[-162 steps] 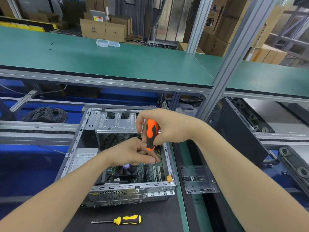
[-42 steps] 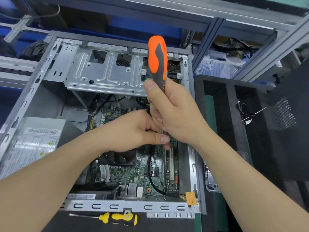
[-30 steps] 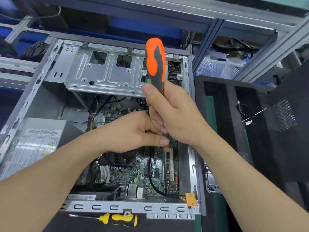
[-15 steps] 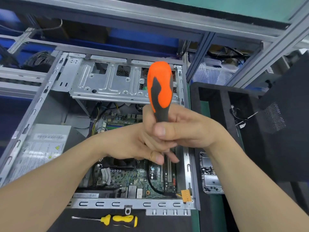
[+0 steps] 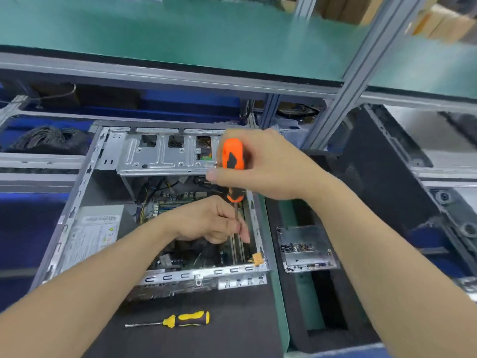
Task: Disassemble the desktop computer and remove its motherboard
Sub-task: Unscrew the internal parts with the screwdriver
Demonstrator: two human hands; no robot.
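An open grey desktop case point(image 5: 85, 177) lies on its side on a black mat. Its green motherboard point(image 5: 170, 200) shows inside, partly hidden by my hands. My right hand point(image 5: 268, 166) grips the handle of an orange and black screwdriver point(image 5: 233, 157), which stands upright over the board's right side. My left hand point(image 5: 206, 220) reaches into the case and pinches the screwdriver's metal shaft near its tip. A silver drive cage point(image 5: 160, 156) spans the far end of the case. A grey power supply point(image 5: 95, 233) with a label sits at the left inside the case.
A yellow and black screwdriver point(image 5: 188, 319) lies on the mat in front of the case. A clear tray point(image 5: 304, 249) with several small screws sits to the right. A black side panel point(image 5: 387, 177) leans at the right. A green shelf point(image 5: 180, 29) hangs overhead.
The view has pulled back and tilted up, so the case looks smaller. My right hand has shifted its grip higher on the orange handle, with the thumb out to the left. The left hand stays on the shaft.
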